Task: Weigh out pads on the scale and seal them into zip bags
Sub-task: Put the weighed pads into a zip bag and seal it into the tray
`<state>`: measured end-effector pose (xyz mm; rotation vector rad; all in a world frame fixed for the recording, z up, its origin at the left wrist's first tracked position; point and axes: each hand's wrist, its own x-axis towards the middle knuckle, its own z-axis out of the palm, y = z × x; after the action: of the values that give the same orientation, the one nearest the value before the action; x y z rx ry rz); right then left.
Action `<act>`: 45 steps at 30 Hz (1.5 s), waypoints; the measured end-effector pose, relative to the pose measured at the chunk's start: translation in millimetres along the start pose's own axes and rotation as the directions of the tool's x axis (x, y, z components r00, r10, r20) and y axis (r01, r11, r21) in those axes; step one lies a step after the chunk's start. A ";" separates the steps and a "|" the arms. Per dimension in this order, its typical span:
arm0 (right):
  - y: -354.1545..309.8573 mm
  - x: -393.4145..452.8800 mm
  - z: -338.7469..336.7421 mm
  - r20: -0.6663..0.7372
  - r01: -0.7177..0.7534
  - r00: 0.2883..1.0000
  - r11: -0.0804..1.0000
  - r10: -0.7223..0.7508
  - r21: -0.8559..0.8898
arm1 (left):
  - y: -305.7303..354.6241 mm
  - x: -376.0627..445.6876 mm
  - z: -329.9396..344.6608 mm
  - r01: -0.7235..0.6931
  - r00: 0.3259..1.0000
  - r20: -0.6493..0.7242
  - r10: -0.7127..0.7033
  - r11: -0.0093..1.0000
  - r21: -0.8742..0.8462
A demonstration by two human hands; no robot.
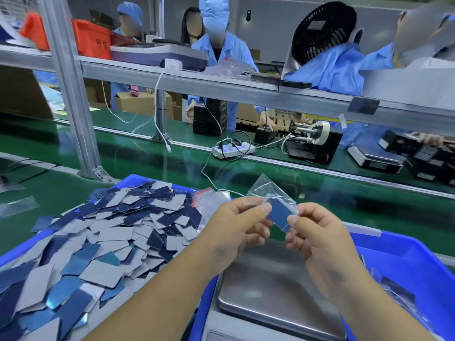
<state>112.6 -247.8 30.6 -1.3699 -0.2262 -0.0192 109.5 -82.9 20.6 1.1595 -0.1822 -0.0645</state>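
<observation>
Holding a clear zip bag [275, 200] above the scale [270, 291]: left hand [236, 232] and right hand [320, 237] each pinch it. Blue pad [279, 214] inside, long axis slanting from upper left to lower right.

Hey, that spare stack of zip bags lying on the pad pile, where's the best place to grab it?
Judging from its pose, pinch the stack of zip bags from above at its red zip end, which lies raised on the pads against the blue bin rim, left of both hands.
</observation>
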 end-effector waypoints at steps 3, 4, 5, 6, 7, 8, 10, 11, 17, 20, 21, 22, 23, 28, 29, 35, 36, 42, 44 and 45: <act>0.6 0.2 -0.3 -0.007 0.006 1.000 0.999 -0.005 0.037 | 0.2 -0.8 -0.2 0.003 1.000 0.014 -0.002 0.999 -0.048; 0.9 -0.3 -0.2 -0.006 0.006 1.000 0.999 -0.006 0.052 | -0.9 -0.4 -0.9 -0.003 0.999 0.033 0.005 0.999 -0.051; 1.0 -0.4 0.5 -0.005 0.004 1.000 0.998 -0.004 0.068 | -1.2 -0.9 -0.4 0.003 0.999 0.043 0.000 0.999 -0.053; 1.1 -0.8 0.6 -0.003 0.000 1.000 0.996 0.000 0.085 | -2.3 -0.8 -0.5 0.002 0.999 0.051 0.000 0.999 -0.048; 0.9 -0.7 0.8 0.002 -0.006 1.000 0.995 0.006 0.099 | -2.9 -1.3 0.3 0.002 0.999 0.054 0.000 0.999 -0.041; 0.6 -0.5 0.3 0.009 -0.011 1.000 0.994 0.010 0.105 | -4.9 -0.6 0.2 0.002 0.998 0.059 0.000 0.999 -0.034; -0.3 0.2 -0.9 0.026 -0.016 1.000 0.995 0.014 0.096 | -5.4 -0.5 0.4 0.012 0.999 0.049 -0.010 0.999 -0.035; -0.9 0.3 -1.4 0.035 -0.017 0.999 0.996 0.014 0.086 | -4.4 -1.2 0.7 0.014 0.999 0.044 -0.012 0.999 -0.035; -6.1 0.5 -2.8 0.064 -0.004 0.998 1.000 0.002 0.031 | 1.7 -3.8 2.6 0.013 0.998 0.054 -0.009 0.998 -0.064; -5.5 1.0 -5.9 0.049 0.023 0.999 0.999 -0.024 0.025 | -0.6 -4.3 5.7 -0.001 1.000 0.027 0.001 1.000 0.007; -5.2 0.6 -5.9 0.045 0.031 0.998 0.999 -0.032 0.018 | -1.9 -4.5 6.0 -0.006 1.000 0.022 0.005 1.000 0.031; -4.5 0.3 -5.9 0.044 0.038 0.998 0.999 -0.038 0.009 | -3.3 -4.9 6.1 -0.011 1.000 0.023 0.010 0.999 0.053; -4.3 -0.3 -5.5 0.045 0.041 0.998 0.999 -0.041 0.002 | -4.8 -5.1 6.0 -0.013 1.000 0.022 0.012 0.997 0.073; -3.5 2.1 -6.4 0.054 0.060 0.997 0.994 -0.055 -0.095 | -4.0 -6.8 5.3 0.045 0.999 0.024 -0.048 0.993 0.111; -3.7 2.5 -6.2 0.066 0.066 0.996 0.991 -0.059 -0.113 | -3.5 -6.9 4.7 0.065 0.996 0.052 -0.070 0.994 0.094; -6.0 2.2 -8.7 0.089 0.141 0.988 0.980 -0.130 -0.139 | 0.4 -8.2 2.4 0.180 0.973 0.153 -0.171 0.983 -0.046; -7.1 2.0 -8.8 0.088 0.163 0.984 0.978 -0.153 -0.129 | 0.2 -8.3 1.5 0.185 0.968 0.177 -0.176 0.982 -0.037; -7.6 -0.5 -7.2 0.070 0.277 0.961 0.944 -0.269 -0.178 | -1.9 -9.3 0.4 0.176 0.967 0.187 -0.174 0.984 0.002; -8.1 -0.9 -6.9 0.055 0.286 0.958 0.938 -0.281 -0.195 | -2.2 -9.0 -0.4 0.172 0.969 0.181 -0.170 0.985 0.007; -7.9 -0.6 -7.3 0.053 0.283 0.959 0.938 -0.278 -0.201 | -2.1 -9.0 -0.5 0.173 0.969 0.178 -0.171 0.985 0.006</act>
<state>111.9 -256.5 36.9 -1.5358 -0.4490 -0.2723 100.8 -81.9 17.5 1.1580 -0.2388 -0.3231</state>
